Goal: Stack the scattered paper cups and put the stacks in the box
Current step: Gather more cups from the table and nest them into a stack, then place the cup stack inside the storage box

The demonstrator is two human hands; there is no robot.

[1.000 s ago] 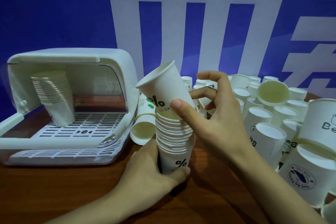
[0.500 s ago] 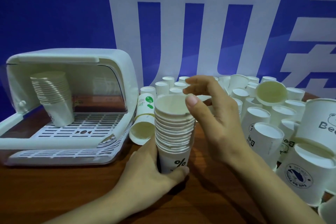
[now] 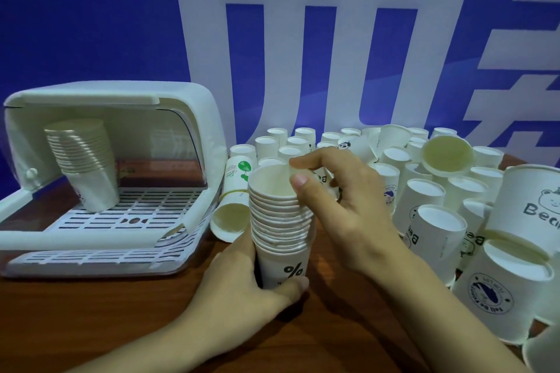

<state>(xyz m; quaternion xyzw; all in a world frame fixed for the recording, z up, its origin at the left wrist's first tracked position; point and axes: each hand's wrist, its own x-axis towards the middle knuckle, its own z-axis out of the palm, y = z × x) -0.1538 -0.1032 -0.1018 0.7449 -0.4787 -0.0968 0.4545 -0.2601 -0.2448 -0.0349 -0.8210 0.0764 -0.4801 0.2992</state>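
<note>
Brown tabletop (image 3: 91,321): left hand (image 3: 242,288) grips the stack (image 3: 280,230) at its base, right hand (image 3: 342,209) pinches its top rim; box (image 3: 194,118) open to the left.

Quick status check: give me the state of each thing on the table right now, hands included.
box: lid open, one stack inside
stack in box: upside down, leaning
stack in hand: upright on the table, mouth up
left hand: grips the stack's base
right hand: pinches the top cup's rim
green-print cup: lying on its side by the box
loose cups: unstacked, mostly upside down
</note>
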